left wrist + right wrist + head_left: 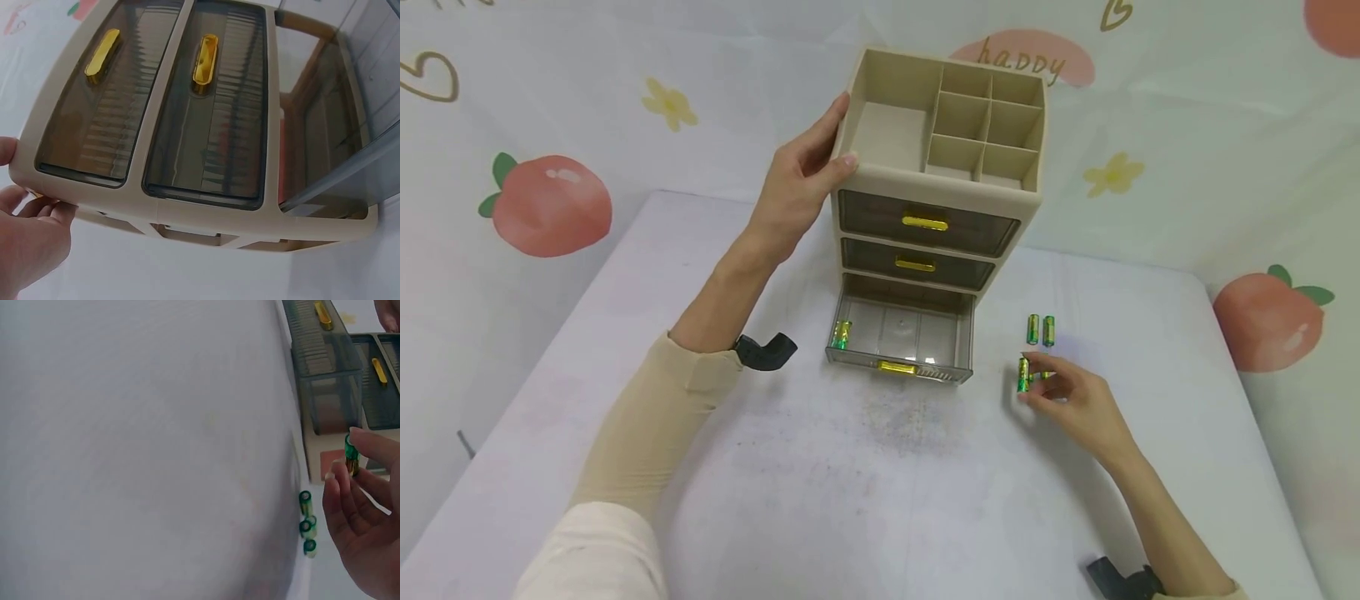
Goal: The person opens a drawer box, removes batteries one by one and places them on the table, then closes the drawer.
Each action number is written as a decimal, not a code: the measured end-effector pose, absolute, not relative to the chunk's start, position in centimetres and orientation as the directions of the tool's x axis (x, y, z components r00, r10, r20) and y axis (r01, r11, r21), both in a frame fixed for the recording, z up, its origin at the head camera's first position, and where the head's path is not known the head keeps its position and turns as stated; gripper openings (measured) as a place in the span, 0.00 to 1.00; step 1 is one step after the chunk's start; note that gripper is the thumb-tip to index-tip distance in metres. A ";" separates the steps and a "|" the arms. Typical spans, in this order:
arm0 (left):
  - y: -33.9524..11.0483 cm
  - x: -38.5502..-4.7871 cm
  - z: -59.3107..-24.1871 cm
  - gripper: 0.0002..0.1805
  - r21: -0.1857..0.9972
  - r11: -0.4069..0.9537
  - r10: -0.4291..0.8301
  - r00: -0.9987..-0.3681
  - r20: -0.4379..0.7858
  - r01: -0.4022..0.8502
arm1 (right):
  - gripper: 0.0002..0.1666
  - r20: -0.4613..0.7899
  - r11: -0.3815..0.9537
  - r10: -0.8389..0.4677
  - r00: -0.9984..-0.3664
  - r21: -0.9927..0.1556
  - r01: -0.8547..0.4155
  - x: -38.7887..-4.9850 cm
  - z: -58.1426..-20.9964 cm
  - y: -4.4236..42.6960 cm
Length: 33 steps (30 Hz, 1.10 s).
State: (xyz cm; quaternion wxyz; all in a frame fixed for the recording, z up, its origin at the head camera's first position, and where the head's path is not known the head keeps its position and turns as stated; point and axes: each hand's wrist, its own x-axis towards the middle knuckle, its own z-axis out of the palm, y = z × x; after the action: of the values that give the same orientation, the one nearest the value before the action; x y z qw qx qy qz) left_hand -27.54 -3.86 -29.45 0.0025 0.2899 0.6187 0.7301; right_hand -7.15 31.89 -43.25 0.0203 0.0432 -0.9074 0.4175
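A beige desktop drawer organizer (940, 182) stands on the table, its bottom drawer (880, 333) pulled out. Green and gold batteries (841, 335) lie at the left end of that drawer. My left hand (797, 179) grips the organizer's upper left edge, thumb over the top rim; in the left wrist view its fingers (47, 209) touch the frame's side. Right of the drawer, my right hand (1078, 408) pinches one battery (1023, 375) between thumb and fingers, above the table. Several more batteries (1041, 330) sit close by, some partly hidden behind the right hand.
Two upper drawers with gold handles (925, 223) are closed. The organizer's top has one large and several small compartments (988, 125). A patterned cloth backdrop (730, 100) hangs behind the white table (880, 500). Black wrist mounts (766, 352) stick out from both forearms.
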 end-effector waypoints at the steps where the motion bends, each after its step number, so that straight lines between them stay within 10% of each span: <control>1: -3.9 -27.5 -29.4 0.34 0.905 -0.232 0.362 -0.831 0.421 0.358 | 0.32 0.070 0.647 -0.063 -0.996 -0.757 -0.094 -7.1 -43.3 32.0; 33: -3.9 -25.7 -28.0 0.33 0.908 -0.203 0.369 -0.830 0.418 0.367 | 0.28 0.070 0.709 -0.165 -0.984 -0.685 -0.168 -5.4 -45.6 33.4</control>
State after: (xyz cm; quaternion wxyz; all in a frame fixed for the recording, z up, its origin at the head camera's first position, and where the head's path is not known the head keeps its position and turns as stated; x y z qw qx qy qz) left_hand -25.70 -3.88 -27.97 0.0007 0.2916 0.6311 0.7188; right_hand -5.43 33.43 -45.62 0.0020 0.0899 -0.9244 0.3707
